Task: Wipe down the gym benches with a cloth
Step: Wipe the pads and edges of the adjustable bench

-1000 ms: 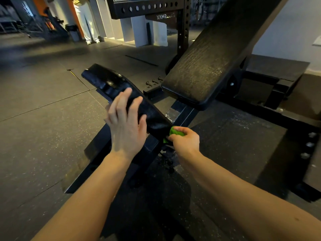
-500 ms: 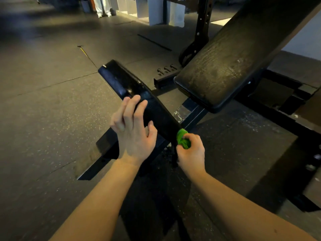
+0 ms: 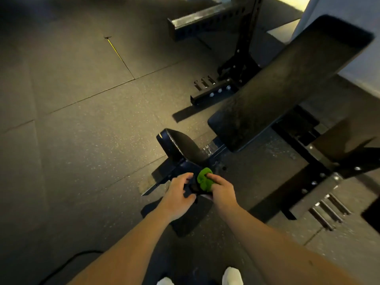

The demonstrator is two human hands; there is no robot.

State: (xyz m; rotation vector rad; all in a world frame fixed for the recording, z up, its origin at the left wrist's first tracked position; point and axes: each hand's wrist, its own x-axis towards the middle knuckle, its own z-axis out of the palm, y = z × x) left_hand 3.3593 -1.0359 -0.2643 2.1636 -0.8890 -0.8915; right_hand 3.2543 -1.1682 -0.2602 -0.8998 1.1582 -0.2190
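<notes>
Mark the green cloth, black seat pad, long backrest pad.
green bunched cloth (image 3: 204,179): head view, crumpled middle.
short black padded seat (image 3: 181,148): head view, upper face.
long black inclined backrest pad (image 3: 287,79): head view, centre of face.

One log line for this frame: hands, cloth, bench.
left hand grips near end of black padded bench seat | right hand holds crumpled green cloth against it | phase: wiping
</notes>
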